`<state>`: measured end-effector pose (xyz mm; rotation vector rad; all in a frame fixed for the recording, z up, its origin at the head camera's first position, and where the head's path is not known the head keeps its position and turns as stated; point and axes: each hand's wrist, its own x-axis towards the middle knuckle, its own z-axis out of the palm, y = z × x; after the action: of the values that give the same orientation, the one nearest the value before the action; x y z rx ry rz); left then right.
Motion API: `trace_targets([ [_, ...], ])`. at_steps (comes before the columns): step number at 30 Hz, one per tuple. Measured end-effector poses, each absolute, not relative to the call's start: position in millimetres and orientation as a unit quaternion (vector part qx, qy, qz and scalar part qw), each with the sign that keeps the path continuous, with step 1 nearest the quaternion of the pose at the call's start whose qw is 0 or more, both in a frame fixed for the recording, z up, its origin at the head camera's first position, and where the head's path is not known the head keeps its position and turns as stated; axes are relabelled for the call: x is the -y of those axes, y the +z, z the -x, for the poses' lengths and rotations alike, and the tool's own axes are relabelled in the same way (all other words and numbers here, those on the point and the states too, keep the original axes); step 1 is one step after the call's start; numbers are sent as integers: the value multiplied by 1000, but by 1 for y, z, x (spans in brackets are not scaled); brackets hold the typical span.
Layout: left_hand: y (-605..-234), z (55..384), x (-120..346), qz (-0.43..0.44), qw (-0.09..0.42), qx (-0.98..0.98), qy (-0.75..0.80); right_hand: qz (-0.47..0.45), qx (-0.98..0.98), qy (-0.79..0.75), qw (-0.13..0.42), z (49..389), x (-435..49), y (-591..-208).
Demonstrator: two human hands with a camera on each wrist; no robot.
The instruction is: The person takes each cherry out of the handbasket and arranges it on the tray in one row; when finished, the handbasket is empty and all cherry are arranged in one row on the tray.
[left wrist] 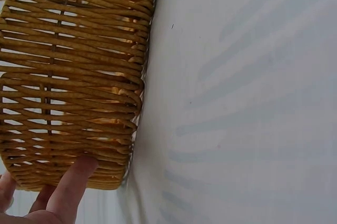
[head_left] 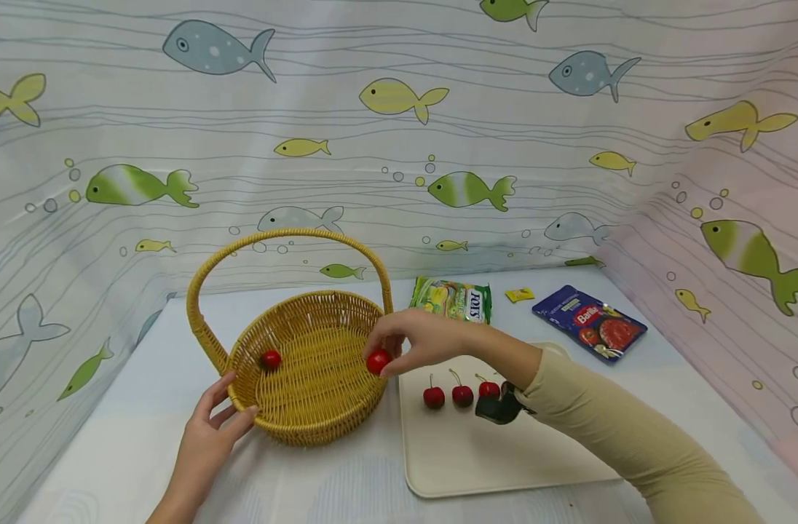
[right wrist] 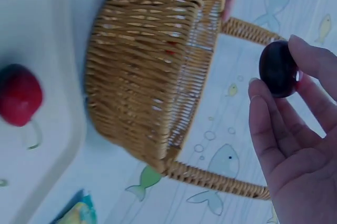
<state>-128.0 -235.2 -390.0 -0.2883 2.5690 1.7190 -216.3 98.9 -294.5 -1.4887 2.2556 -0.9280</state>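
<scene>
In the head view my right hand (head_left: 425, 338) pinches a red cherry (head_left: 377, 362) between thumb and fingertips, above the right rim of a wicker basket (head_left: 314, 429). The right wrist view shows this cherry (right wrist: 278, 69) looking almost black, its stem not visible. Inside the basket, toward the left wall, lies another cherry (head_left: 271, 359). My left hand (head_left: 209, 433) touches the basket's front left side with spread fingers; a finger (left wrist: 73, 184) lies against the woven outer wall in the left wrist view. Several stemmed cherries (head_left: 434, 397) sit in a row on a cream tray (head_left: 477, 458).
The basket's tall handle (head_left: 287, 233) arches over it. Behind the tray lie a green snack packet (head_left: 451, 297), a small yellow packet (head_left: 520, 295) and a blue Barilla pouch (head_left: 590, 322). A fish-patterned sheet (head_left: 346, 167) surrounds the table.
</scene>
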Motion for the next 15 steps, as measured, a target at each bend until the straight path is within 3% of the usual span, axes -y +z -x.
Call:
trace_targets([
  [15, -390, 128, 235, 89, 13, -823, 561, 414, -827, -356, 132, 193, -171, -323],
])
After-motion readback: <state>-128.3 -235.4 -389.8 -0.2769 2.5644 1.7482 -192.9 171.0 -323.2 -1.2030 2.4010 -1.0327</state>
